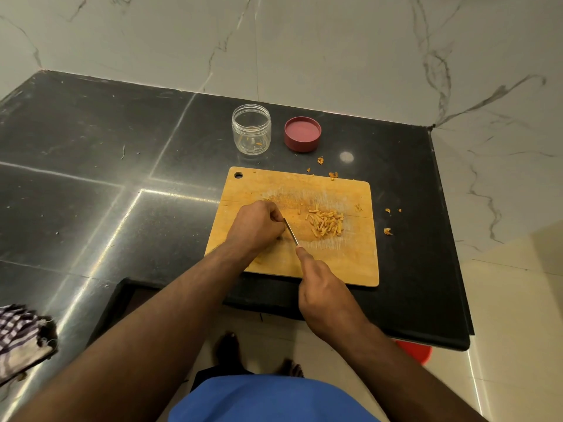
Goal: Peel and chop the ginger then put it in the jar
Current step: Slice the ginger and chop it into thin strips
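Observation:
A wooden cutting board (341,263) lies on the black counter. A heap of chopped ginger strips (326,223) sits on its middle right. My right hand (323,287) grips a knife handle, index finger along the spine; the thin blade (291,231) points up-left on the board. My left hand (257,225) is curled on the board against the blade's left side; whatever it holds is hidden under the fingers. The clear open jar (251,129) stands behind the board with a few ginger specks inside. Its dark red lid (302,134) lies to the jar's right.
Ginger peel scraps (387,231) are scattered on the black counter (122,147) to the right of and behind the board. A checked cloth (21,336) lies at the counter's left front edge. Marble wall tiles rise behind. A red object (416,350) sits on the floor below the counter.

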{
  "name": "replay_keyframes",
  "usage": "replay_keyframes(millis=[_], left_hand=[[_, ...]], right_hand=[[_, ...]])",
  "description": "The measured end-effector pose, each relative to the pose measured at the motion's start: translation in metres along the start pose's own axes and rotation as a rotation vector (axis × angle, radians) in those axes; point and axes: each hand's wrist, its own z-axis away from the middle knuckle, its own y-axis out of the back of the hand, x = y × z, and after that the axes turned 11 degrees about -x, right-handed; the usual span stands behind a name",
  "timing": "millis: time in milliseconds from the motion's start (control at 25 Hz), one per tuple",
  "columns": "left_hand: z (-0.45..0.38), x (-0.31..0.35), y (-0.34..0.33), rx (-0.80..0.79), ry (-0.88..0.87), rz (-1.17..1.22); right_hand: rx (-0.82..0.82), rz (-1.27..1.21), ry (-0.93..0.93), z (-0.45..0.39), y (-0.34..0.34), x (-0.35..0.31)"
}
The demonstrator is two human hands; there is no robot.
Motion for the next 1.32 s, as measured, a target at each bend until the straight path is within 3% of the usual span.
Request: replay_keyframes(millis=[400, 520, 640, 1120, 1320], left_hand=[[0.0, 0.001, 0.0, 0.003, 0.023, 0.003], [0.001, -0.003, 0.0, -0.008, -0.005, 0.002], [0.002, -0.005, -0.001, 0.003, -0.008, 0.001], [0.002, -0.002, -0.001, 0.029, 0.0, 0.009], [0.003, 0.0, -0.001, 0.034, 0.003, 0.008]], right_hand=[[-0.036, 0.005, -0.047, 0.018, -0.005, 0.003], [0.08, 0.186, 0.028, 0.027, -0.005, 0.015], [0.137, 0.041, 0.047, 0.02, 0.003, 0.015], [-0.029, -0.043, 0.021, -0.004, 0.006, -0.001], [-0.025, -0.042, 0.002, 0.001, 0.001, -0.001]])
